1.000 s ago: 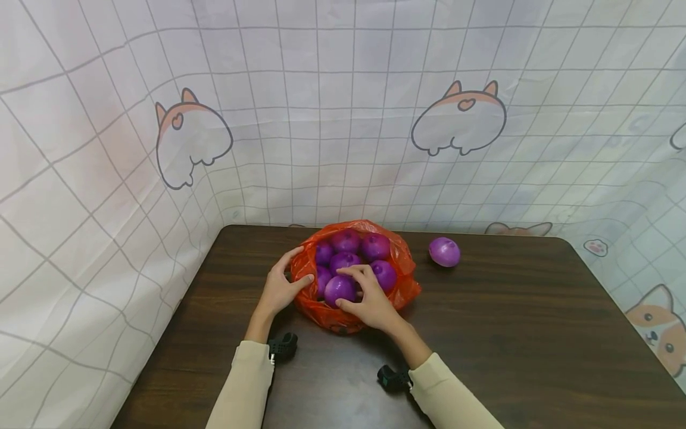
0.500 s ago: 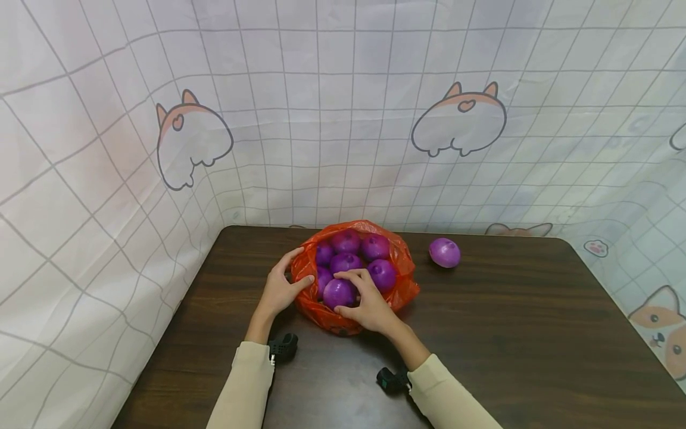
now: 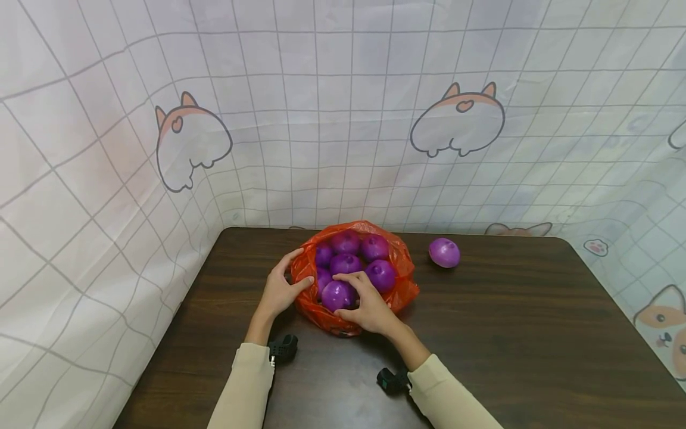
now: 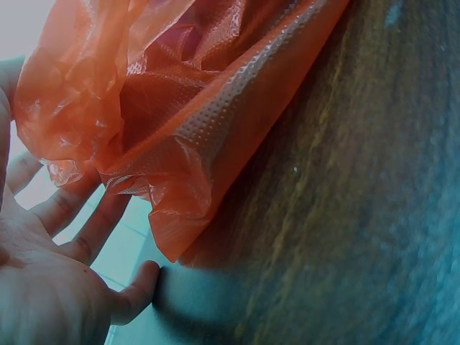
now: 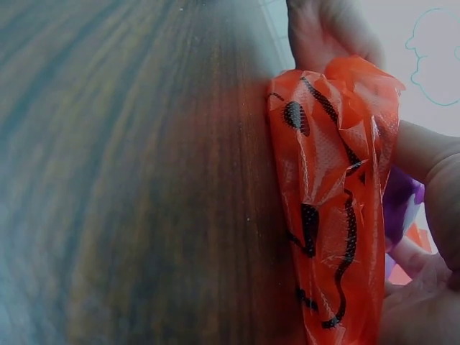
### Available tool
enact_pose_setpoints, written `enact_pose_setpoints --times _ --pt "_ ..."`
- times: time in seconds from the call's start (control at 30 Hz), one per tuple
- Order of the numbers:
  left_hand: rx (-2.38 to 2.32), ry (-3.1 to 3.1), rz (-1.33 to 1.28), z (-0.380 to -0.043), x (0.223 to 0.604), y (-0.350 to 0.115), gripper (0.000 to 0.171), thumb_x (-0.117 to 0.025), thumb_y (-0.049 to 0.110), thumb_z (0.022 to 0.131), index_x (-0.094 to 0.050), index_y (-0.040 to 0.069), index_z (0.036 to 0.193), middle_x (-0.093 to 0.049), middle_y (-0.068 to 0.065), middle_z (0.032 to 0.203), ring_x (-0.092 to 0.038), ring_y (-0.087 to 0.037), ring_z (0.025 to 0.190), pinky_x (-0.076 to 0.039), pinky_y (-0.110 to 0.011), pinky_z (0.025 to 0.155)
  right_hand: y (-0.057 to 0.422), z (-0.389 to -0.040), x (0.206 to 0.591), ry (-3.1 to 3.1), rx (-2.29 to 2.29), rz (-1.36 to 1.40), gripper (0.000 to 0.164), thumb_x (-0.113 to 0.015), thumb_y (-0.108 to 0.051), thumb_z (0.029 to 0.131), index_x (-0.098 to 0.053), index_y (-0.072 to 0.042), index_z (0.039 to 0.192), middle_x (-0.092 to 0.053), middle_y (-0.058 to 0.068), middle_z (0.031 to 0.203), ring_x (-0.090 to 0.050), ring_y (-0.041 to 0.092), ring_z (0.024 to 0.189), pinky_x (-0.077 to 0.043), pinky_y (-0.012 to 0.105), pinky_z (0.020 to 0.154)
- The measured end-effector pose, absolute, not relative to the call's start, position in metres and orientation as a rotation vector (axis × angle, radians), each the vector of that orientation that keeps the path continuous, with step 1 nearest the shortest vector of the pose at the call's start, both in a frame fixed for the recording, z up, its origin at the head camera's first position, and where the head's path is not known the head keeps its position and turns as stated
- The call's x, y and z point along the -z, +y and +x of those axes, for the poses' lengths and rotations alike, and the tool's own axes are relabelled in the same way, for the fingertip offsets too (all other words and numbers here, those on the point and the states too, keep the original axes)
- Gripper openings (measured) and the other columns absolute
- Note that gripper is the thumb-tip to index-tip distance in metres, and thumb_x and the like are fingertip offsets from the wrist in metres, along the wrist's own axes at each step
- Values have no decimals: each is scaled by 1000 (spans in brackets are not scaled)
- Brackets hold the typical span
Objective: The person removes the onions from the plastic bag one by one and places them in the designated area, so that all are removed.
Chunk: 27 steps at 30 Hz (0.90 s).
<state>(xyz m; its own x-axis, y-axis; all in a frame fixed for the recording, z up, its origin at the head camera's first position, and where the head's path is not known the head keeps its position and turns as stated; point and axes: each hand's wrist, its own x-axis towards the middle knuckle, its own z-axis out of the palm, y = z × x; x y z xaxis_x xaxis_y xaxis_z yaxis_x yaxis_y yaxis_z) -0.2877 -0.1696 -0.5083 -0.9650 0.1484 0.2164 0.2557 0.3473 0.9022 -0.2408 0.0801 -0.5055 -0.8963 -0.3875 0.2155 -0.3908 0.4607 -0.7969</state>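
A crinkled red plastic bag (image 3: 409,289) lies with its mouth wide, holding several shiny round purple fruits, some with a small nub on top. My left hand (image 3: 280,290) holds the bag's left rim, thumb over the edge and fingers along the outside. In the left wrist view its fingers reach behind the orange-red plastic (image 4: 187,129). My right hand (image 3: 371,307) reaches in over the near right side and grips the nearest purple fruit (image 3: 337,295) between thumb and fingers. From the right wrist, the bag's black-printed side (image 5: 338,208) hides most of that fruit.
Another purple fruit (image 3: 444,252) lies alone on the dark wooden table (image 3: 509,333), right of the bag. A white grid-patterned cloth (image 3: 332,149) with cartoon corgis hangs behind and around the table. Each wrist carries a small black camera.
My right hand and the nearest fruit have shifted slightly toward the near rim of the bag. My left hand keeps its place on the bag, and the lone fruit stays put.
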Motion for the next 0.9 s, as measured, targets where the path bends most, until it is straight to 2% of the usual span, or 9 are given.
enact_pose_setpoints --times 0.1,0.2,0.33,0.5,0.63,0.8,0.9 --pt "1695 -2499 -384 -287 509 -170 70 -80 24 89 -49 24 151 -60 -14 138 -58 -33 117 -57 -45 93 80 -241 506 -2677 -1451 720 70 -86 -17 82 -54 -25 144 -49 9 133 -55 29 120 -52 53 103" --pt "1702 -2495 -386 -287 510 -170 70 -80 25 89 -49 23 151 -60 -16 139 -58 -34 117 -57 -48 93 80 -241 507 -2664 -1439 722 70 -86 -17 82 -54 -24 144 -49 9 132 -56 29 121 -51 55 104" --pt "1714 -2489 -388 -288 511 -170 71 -81 24 88 -49 23 151 -61 -17 137 -58 -36 116 -57 -52 93 81 -242 505 -2656 -1447 700 70 -87 -17 82 -55 -23 143 -48 7 132 -55 28 120 -53 51 102" --pt "1703 -2496 -381 -287 511 -170 70 -81 23 89 -49 25 151 -62 -15 135 -59 -32 115 -57 -45 92 84 -243 500 -2621 -1473 682 70 -87 -17 81 -55 -21 144 -47 7 132 -54 28 118 -55 46 95" --pt "1704 -2504 -369 -287 510 -171 69 -80 23 89 -49 27 150 -62 -13 133 -58 -31 115 -57 -46 92 87 -244 493 -2583 -1515 668 71 -87 -18 81 -55 -21 144 -46 8 133 -52 31 122 -56 48 96" --pt "1703 -2502 -378 -287 508 -171 69 -79 23 89 -48 25 151 -62 -14 134 -58 -32 115 -57 -48 93 91 -244 485 -2548 -1567 645 70 -87 -19 81 -55 -26 143 -43 6 133 -50 33 127 -57 51 97" --pt "1695 -2506 -375 -288 508 -171 69 -79 22 89 -48 25 151 -62 -14 135 -58 -33 116 -57 -48 93 94 -244 481 -2523 -1590 639 69 -87 -19 82 -55 -24 143 -42 7 133 -50 34 128 -57 51 96"
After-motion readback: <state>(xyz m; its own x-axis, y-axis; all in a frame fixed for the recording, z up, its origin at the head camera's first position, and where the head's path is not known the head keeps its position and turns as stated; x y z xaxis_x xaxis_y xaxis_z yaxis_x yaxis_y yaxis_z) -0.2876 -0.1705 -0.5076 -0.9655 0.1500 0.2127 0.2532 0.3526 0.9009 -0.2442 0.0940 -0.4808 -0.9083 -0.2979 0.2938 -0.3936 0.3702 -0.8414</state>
